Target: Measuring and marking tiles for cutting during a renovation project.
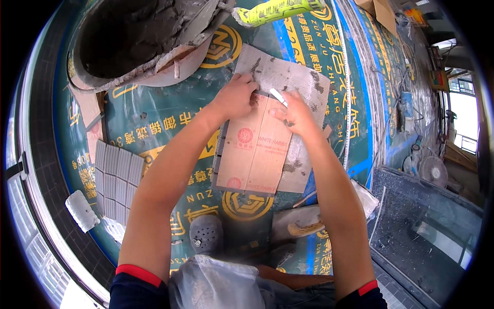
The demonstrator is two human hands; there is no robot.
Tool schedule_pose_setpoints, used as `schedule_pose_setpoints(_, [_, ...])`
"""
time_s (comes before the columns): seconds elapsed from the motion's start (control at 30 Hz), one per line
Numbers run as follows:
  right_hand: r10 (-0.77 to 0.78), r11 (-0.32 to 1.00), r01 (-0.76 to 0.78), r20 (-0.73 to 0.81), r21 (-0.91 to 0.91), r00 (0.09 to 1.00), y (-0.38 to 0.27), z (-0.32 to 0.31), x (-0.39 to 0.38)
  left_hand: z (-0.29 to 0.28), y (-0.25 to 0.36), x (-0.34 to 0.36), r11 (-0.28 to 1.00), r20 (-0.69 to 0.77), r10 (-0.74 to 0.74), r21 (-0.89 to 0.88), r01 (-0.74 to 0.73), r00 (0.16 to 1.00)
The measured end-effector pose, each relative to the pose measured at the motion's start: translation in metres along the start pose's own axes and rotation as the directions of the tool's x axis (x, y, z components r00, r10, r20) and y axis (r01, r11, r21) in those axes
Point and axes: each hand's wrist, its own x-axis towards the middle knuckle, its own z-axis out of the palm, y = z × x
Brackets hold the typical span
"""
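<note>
A brown paper-faced mosaic tile sheet [252, 149] lies face down on a grey, mortar-stained board [298, 77]. My left hand [235, 95] presses down on the sheet's top left corner. My right hand [293, 113] rests at the sheet's top right and grips a small white blade-like tool [278, 96], its tip at the sheet's upper edge. Both forearms reach in from the lower edge. Small grey tiles show along the sheet's left side.
A large mortar-caked bucket [149, 41] stands at upper left. A yellow-handled tool [278, 10] lies at top. A grey mosaic sheet [116, 180] and a white block [82, 210] lie at left. A grey clog [206, 233] sits below. A fan [432, 170] stands right.
</note>
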Motion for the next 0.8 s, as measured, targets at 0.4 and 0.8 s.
schedule_pose_setpoints(0.4, [0.381,0.924,-0.361,-0.354,0.124,0.854,0.020,0.006,-0.045,-0.027,-0.010,-0.052,0.561,-0.037,-0.601,-0.731,0.389,0.798])
schedule_pose_setpoints(0.8, [0.548,0.813,-0.448,-0.227,0.372,0.805,0.003,0.014,-0.048,-0.010,0.012,-0.058,0.371,0.074,-0.747,-0.779,0.506,0.661])
